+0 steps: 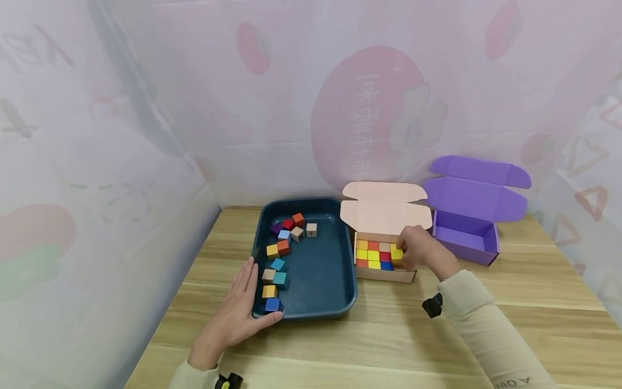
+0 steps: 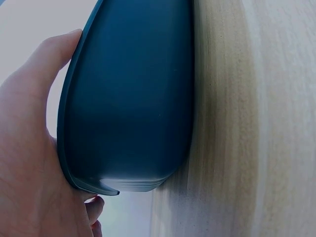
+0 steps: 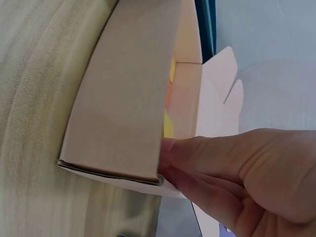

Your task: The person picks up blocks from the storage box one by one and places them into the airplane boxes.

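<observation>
A dark teal tray (image 1: pixel 320 273) holds several coloured cubes (image 1: pixel 283 247) along its left side and back. My left hand (image 1: pixel 238 310) rests against the tray's front left corner, fingers straight along the left rim and thumb along the front rim. The left wrist view shows the tray's outer wall (image 2: pixel 133 98) against my left hand (image 2: pixel 24 163). An open tan cardboard box (image 1: pixel 386 274) beside the tray is filled with rows of cubes (image 1: pixel 371 255). My right hand (image 1: pixel 423 251) reaches into its right end, fingertips curled on a yellow cube (image 1: pixel 396 253). In the right wrist view my right hand (image 3: pixel 247 168) dips over the box wall (image 3: pixel 123 98).
An open, empty purple box (image 1: pixel 466 227) stands on the wooden table (image 1: pixel 389 340) to the right of the tan box. A patterned curtain closes in the back and both sides. The table's left edge lies close to my left arm.
</observation>
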The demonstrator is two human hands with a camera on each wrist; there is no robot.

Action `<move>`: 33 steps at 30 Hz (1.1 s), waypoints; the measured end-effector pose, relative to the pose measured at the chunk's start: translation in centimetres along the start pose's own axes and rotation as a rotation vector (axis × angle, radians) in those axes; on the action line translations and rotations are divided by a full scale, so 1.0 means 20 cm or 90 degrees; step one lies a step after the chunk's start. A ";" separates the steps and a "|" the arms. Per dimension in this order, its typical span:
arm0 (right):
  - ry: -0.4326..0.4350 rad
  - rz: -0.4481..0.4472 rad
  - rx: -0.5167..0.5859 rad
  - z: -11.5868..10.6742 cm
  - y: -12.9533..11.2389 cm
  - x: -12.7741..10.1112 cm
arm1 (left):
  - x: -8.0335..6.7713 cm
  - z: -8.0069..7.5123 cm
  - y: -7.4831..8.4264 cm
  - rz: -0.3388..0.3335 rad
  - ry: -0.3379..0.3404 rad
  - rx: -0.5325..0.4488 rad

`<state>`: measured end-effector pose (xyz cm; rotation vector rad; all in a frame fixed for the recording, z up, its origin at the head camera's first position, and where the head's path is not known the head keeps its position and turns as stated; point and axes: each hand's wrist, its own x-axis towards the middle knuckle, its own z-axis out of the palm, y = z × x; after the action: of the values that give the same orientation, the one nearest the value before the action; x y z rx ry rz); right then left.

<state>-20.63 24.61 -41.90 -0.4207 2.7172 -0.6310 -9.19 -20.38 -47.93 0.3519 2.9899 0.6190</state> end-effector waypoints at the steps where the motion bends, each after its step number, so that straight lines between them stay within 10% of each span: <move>1: 0.005 -0.002 -0.008 0.01 0.00 0.00 | 0.00 0.00 0.00 0.001 0.000 0.002; 24: 0.122 -0.023 -0.231 0.14 -0.03 0.04 | 0.00 0.00 0.00 0.005 0.007 0.004; 33: 0.139 -0.029 -0.209 0.07 -0.15 -0.01 | 0.00 0.00 0.00 0.006 0.008 0.000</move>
<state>-19.27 21.57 -41.73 -0.5199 3.0393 -0.2516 -9.16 -20.44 -47.99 0.3631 3.0024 0.6251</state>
